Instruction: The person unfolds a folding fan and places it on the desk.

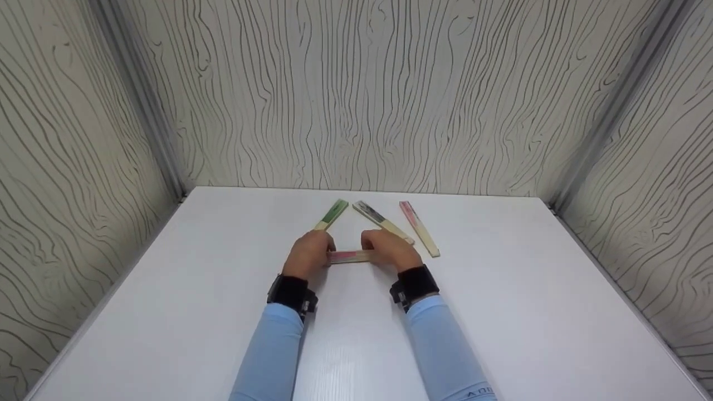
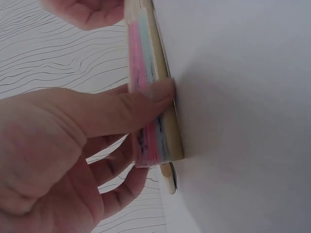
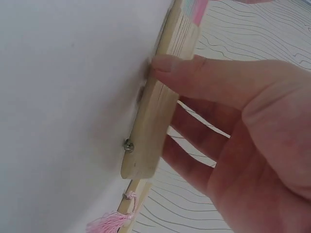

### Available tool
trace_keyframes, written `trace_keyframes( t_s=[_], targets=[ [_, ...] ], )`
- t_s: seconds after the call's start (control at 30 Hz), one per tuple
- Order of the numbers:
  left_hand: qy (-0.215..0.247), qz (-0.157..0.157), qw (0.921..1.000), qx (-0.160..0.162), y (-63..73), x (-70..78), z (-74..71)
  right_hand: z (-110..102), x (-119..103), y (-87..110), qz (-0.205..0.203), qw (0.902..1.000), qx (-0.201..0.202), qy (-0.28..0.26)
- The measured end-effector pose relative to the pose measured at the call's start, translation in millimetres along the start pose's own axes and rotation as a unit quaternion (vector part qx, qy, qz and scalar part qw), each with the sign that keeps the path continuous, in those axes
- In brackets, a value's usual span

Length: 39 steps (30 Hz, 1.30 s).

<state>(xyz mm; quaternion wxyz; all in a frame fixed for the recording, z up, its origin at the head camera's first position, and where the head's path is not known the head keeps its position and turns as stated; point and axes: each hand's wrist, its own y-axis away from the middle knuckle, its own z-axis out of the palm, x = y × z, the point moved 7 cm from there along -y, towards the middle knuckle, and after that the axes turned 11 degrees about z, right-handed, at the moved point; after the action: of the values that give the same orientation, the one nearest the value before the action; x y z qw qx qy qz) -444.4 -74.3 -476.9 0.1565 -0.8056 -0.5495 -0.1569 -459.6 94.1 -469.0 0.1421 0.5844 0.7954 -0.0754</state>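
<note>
A folded hand fan [image 1: 350, 257] lies crosswise between both hands, low over the white table. Its pink and light-blue pleated leaf [image 2: 148, 128] is at the left end, where my left hand [image 1: 309, 254] pinches it, thumb across the near side. My right hand [image 1: 394, 249] pinches the bare wooden ribs [image 3: 154, 114] at the other end, near the metal rivet [image 3: 129, 145]. Beyond the hands lies a green folded fan [image 1: 333, 214], its lower part hidden behind the left hand. A dark-patterned folded fan [image 1: 374, 216] slants down behind the right hand.
A pink folded fan [image 1: 418, 227] lies at the right of the others. In the right wrist view a pink tassel [image 3: 109, 222] hangs from another fan's end. The white table [image 1: 184, 289] reaches back to a wood-grain patterned wall [image 1: 356, 100].
</note>
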Motion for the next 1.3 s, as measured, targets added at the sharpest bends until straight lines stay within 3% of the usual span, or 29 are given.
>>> trace_keyframes(
  t_s=[0.3,0.47,0.73,0.9,1.0,1.1,1.2,1.3],
  targets=[
    [-0.011,-0.011,0.9998,-0.009,-2.2,1.4,-1.9,0.6,-3.0,3.4,-0.004,1.0,-0.003,-0.005],
    [-0.019,-0.007,0.9998,-0.003,-1.3,4.7,-7.5,3.7,-6.9,3.7,-0.026,0.9993,-0.016,-0.021],
    [-0.023,0.007,0.9994,0.025,-1.1,19.7,-32.0,-10.9,-11.3,-0.4,-0.058,0.9968,-0.013,-0.053],
    [-0.031,0.042,0.9964,0.066,3.4,30.5,-49.9,-26.0,-12.8,1.6,-0.08,0.9948,-0.005,-0.063],
    [-0.04,0.078,0.988,0.127,5.7,39.2,-62.9,-38.9,-13.2,6.0,-0.096,0.9919,0.0,-0.083],
    [-0.015,0.106,0.9724,0.207,7.7,47.4,-75.3,-54.7,-8.4,11.4,-0.094,0.9882,0.017,-0.119],
    [0.065,0.114,0.952,0.277,8.9,51.7,-83.9,-71.7,-1.2,17.6,-0.086,0.978,0.042,-0.186],
    [0.178,0.119,0.9266,0.309,9.1,55.1,-87.0,-84.3,4.3,22.7,-0.068,0.9576,0.059,-0.274]
  ],
)
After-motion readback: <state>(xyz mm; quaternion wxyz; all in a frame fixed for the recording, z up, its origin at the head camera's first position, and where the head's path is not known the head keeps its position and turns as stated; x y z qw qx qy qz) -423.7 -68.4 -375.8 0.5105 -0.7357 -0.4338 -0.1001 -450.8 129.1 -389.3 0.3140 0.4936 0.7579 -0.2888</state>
